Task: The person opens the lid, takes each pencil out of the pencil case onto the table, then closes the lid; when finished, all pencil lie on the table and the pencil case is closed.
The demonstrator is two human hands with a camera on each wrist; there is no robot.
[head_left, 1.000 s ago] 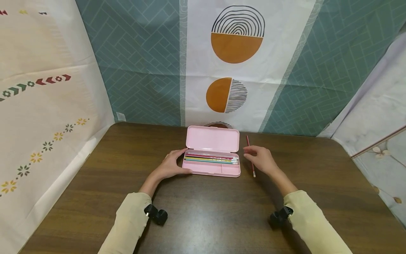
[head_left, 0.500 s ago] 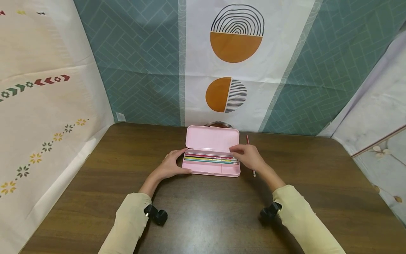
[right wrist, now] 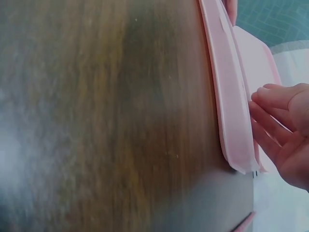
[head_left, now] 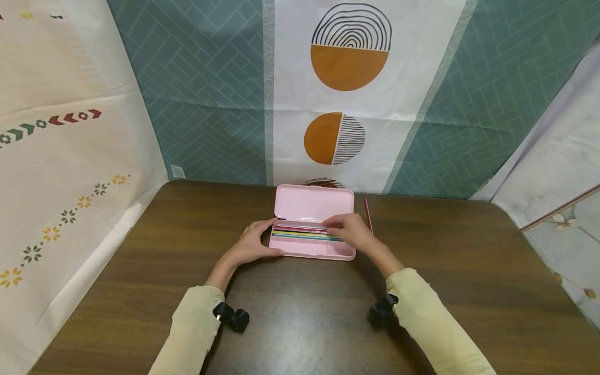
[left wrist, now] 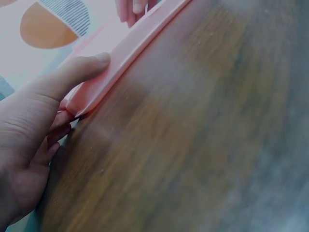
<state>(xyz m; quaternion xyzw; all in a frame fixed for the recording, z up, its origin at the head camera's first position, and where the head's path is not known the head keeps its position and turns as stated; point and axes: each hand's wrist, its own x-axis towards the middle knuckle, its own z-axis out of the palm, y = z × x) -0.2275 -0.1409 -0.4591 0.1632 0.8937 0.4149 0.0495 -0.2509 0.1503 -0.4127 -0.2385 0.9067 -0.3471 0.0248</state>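
An unlatched pink pencil case [head_left: 300, 249] lies on the table with its lid [head_left: 314, 202] tipped back. Several coloured pencils [head_left: 300, 234] lie side by side in its rear compartment. My left hand [head_left: 252, 244] grips the case's left end, thumb along the front wall and fingers round the back corner, as the left wrist view [left wrist: 82, 72] also has it. Over the right half of the pencils is my right hand [head_left: 352, 232], fingers loosely bent and tips down at the pencils. In the right wrist view its fingertips [right wrist: 258, 96] dip behind the case's front wall.
A single dark red pencil [head_left: 367, 212] lies on the brown wooden table [head_left: 300, 312], just right of the case and partly behind my right hand. A patterned cloth [head_left: 356, 104] hangs along the table's far edge. Each wrist carries a small black camera [head_left: 232, 316].
My right hand has moved left from above the loose red pencil, over the case's right end, onto the pencils inside. My left hand and the case have stayed put.
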